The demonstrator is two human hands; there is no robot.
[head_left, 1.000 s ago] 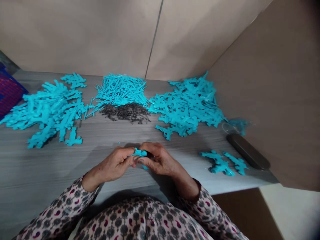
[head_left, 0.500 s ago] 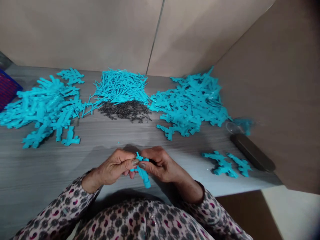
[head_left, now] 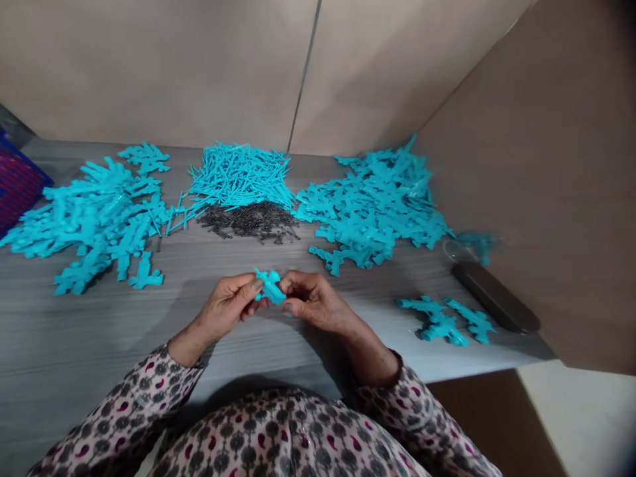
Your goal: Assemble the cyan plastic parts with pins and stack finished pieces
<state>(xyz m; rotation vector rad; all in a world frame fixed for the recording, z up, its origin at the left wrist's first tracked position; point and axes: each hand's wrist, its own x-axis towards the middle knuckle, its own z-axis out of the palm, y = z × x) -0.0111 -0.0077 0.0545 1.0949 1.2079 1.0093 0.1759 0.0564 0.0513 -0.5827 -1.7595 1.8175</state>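
Note:
A small turquoise plastic piece (head_left: 269, 286) is pinched between both hands just above the grey table (head_left: 74, 344), near its front edge. My left hand (head_left: 228, 306) grips its left side with thumb and fingers closed. My right hand (head_left: 311, 301) holds its right side, fingers curled. Part of the piece is hidden by my fingertips.
A pile of turquoise parts (head_left: 94, 218) lies at the left and another pile (head_left: 372, 212) at the right. Thin turquoise sticks (head_left: 238, 175) and small dark pins (head_left: 251, 222) sit at the back centre. Two joined pieces (head_left: 447, 321), a dark case (head_left: 494, 295) and a purple basket (head_left: 14, 185) border the area.
Both hands have lifted a little away from me, and the piece has been turned from hanging downward to lying nearly level between the fingertips.

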